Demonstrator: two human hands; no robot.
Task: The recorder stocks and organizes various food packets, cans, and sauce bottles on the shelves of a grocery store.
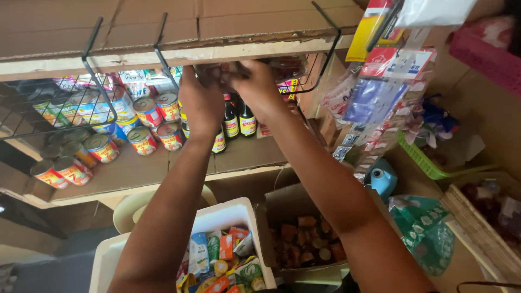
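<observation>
Packets (282, 66) in clear wrap — dark contents, kind not legible — sit in a black wire basket (320, 59) slung under the upper shelf (163, 32), and both hands are raised to them. Left hand (202, 100) is up at the basket's front edge with its fingers (191, 73) curled over something at that edge; whether they are pinched on a packet or only pressed against it cannot be told, since the back of the hand hides the tips. Right hand (259, 87) meets it from the other side, fingers (239, 68) bent and closed on the near end of the wrapped goods, apparently steadying them where the basket opens.

Just behind the fingers, on the lower shelf (163, 173), stand dark sauce bottles (239, 120) with yellow labels, upright and packed close. Further from the left fingers, red-labelled tins (149, 127) lie stacked on their sides, faces outward, so the labels show. A second wire basket (59, 108) hangs beyond those, holding more tins and cartons.

Well to the far side of the right fingers, strips of sachets (380, 92) hang in rows from a hook — displayed for tearing off. Below both forearms a white foam box (228, 214) holds mixed small packets, and a cardboard box (304, 241) beside it holds small brown items. A green mesh tray (420, 157) lies further off.
</observation>
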